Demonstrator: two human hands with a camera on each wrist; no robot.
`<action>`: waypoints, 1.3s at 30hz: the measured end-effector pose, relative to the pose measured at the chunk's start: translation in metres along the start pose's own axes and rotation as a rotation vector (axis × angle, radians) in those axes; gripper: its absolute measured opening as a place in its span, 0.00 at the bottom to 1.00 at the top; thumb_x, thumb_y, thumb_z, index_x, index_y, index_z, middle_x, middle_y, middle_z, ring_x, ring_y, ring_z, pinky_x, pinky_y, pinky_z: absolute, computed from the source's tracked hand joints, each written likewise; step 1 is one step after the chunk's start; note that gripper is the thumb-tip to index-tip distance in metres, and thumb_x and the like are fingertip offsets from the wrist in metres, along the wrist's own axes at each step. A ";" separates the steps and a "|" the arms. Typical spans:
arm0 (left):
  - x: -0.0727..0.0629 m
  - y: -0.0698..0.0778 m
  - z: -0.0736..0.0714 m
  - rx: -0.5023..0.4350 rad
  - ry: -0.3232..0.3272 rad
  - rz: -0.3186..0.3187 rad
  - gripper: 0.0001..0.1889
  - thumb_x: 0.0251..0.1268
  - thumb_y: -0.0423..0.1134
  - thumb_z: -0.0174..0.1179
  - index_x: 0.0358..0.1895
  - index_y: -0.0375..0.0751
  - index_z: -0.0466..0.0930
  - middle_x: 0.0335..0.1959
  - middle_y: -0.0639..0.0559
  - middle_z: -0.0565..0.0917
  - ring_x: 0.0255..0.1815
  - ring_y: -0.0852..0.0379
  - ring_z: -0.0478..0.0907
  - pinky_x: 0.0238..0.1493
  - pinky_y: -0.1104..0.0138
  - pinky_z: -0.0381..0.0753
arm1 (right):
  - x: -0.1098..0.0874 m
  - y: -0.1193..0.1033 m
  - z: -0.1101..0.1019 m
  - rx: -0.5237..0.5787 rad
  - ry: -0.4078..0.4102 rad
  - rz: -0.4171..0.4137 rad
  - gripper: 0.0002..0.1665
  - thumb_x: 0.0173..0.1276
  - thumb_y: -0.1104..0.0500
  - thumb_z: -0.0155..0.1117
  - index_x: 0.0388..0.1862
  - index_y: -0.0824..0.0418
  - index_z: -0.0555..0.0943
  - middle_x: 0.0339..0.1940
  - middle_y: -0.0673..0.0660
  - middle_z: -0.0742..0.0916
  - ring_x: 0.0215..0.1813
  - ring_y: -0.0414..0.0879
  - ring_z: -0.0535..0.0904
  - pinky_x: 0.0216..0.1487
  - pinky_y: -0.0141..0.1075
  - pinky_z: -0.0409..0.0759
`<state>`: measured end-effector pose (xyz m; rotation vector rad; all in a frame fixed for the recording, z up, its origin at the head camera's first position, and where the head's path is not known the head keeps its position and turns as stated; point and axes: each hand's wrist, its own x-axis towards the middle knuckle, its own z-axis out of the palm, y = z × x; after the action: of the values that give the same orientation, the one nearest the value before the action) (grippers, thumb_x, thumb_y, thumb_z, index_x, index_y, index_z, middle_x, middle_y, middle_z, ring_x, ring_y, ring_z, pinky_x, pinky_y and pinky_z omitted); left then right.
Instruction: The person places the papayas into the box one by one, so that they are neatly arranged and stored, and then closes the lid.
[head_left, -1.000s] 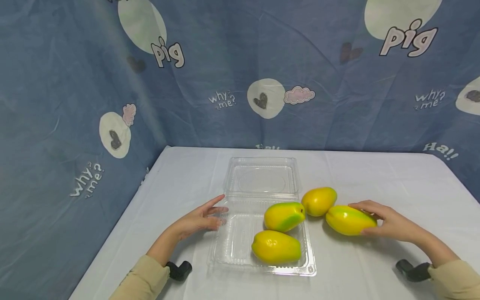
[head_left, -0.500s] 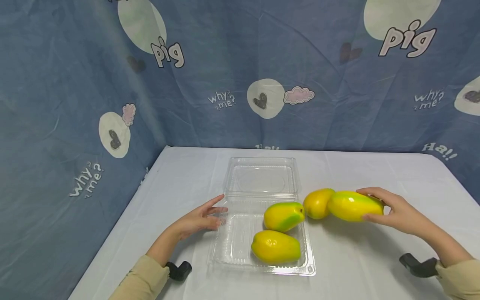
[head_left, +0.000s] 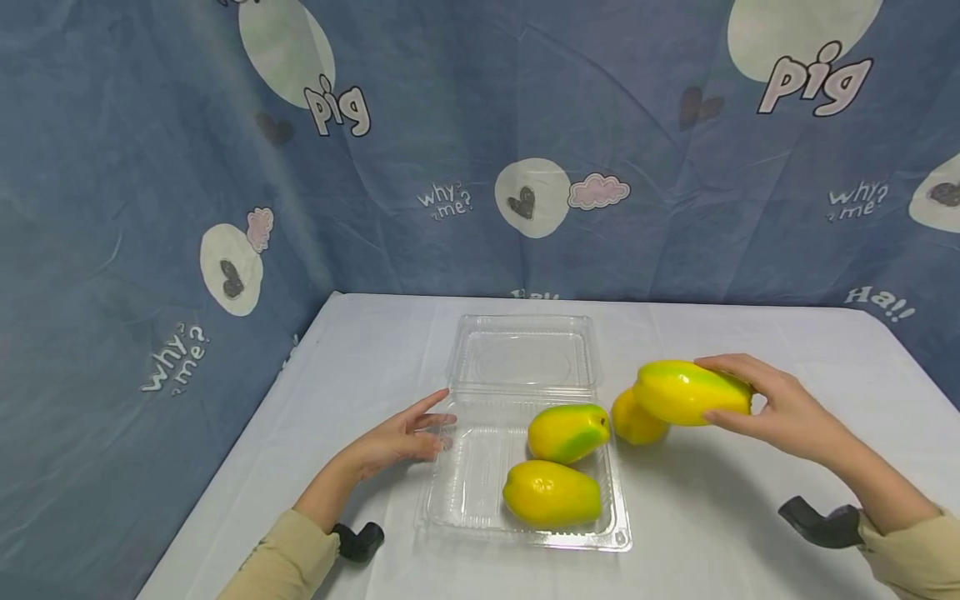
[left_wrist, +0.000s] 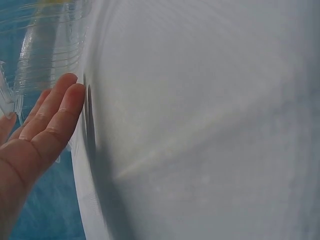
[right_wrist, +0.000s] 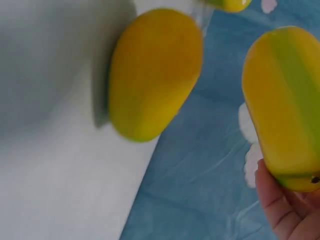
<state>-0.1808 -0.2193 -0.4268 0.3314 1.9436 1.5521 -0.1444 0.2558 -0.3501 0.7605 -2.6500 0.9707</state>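
Note:
My right hand [head_left: 783, 415] grips a yellow-green papaya [head_left: 686, 393] by its right end, thumb in front and fingers behind. It is raised off the table, and in the right wrist view its green stripe and dark stem spot show. Another papaya [right_wrist: 155, 75] lies on the table, partly hidden behind the held one in the head view. Two more, a rear papaya [head_left: 567, 433] and a front papaya [head_left: 552, 495], lie in the right half of a clear plastic clamshell box [head_left: 468, 492]. My left hand [head_left: 393, 442] is at the box's left side, fingers extended.
The box's hinged lid [head_left: 522, 354] lies open toward the back of the white-covered table [head_left: 750, 533]. A blue printed curtain [head_left: 420, 108] hangs behind and to the left. Black mounts sit at both wrists.
My right hand has lifted the papaya from the table and brought it up, then left, over the loose one. The loose papaya has shifted slightly toward the front. My left hand stays put.

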 end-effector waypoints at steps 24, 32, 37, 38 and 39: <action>0.000 0.000 0.000 -0.008 0.003 -0.004 0.42 0.61 0.36 0.58 0.73 0.51 0.40 0.69 0.35 0.56 0.61 0.43 0.68 0.55 0.55 0.72 | 0.041 -0.058 0.032 -0.026 0.052 -0.103 0.32 0.50 0.61 0.73 0.56 0.59 0.74 0.52 0.53 0.79 0.50 0.44 0.74 0.50 0.20 0.68; 0.001 -0.001 -0.001 -0.008 -0.002 -0.001 0.43 0.61 0.37 0.58 0.73 0.50 0.40 0.69 0.35 0.56 0.60 0.44 0.68 0.54 0.56 0.73 | 0.053 -0.076 0.048 0.024 0.007 -0.075 0.31 0.53 0.59 0.71 0.57 0.58 0.74 0.53 0.55 0.78 0.48 0.47 0.75 0.47 0.41 0.77; 0.002 -0.001 -0.001 -0.005 0.005 -0.005 0.43 0.60 0.37 0.59 0.73 0.51 0.41 0.69 0.35 0.57 0.60 0.44 0.69 0.54 0.57 0.73 | 0.062 -0.089 0.057 0.066 -0.054 -0.052 0.31 0.55 0.56 0.69 0.58 0.56 0.73 0.53 0.55 0.78 0.49 0.48 0.76 0.48 0.45 0.76; 0.002 -0.001 -0.001 -0.004 0.008 -0.008 0.43 0.60 0.37 0.59 0.73 0.51 0.41 0.69 0.35 0.57 0.60 0.45 0.69 0.54 0.57 0.73 | 0.064 -0.091 0.059 0.069 -0.067 -0.047 0.31 0.55 0.56 0.69 0.59 0.56 0.73 0.53 0.55 0.78 0.48 0.48 0.76 0.48 0.45 0.76; 0.002 -0.001 -0.001 -0.003 0.008 -0.010 0.43 0.60 0.38 0.59 0.73 0.51 0.41 0.69 0.35 0.57 0.60 0.45 0.69 0.54 0.57 0.73 | 0.065 -0.094 0.061 0.070 -0.079 -0.047 0.31 0.55 0.55 0.69 0.59 0.56 0.73 0.53 0.55 0.78 0.48 0.48 0.76 0.47 0.45 0.76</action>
<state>-0.1825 -0.2192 -0.4280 0.3142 1.9465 1.5523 -0.1502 0.1293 -0.3221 0.8900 -2.6644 1.0472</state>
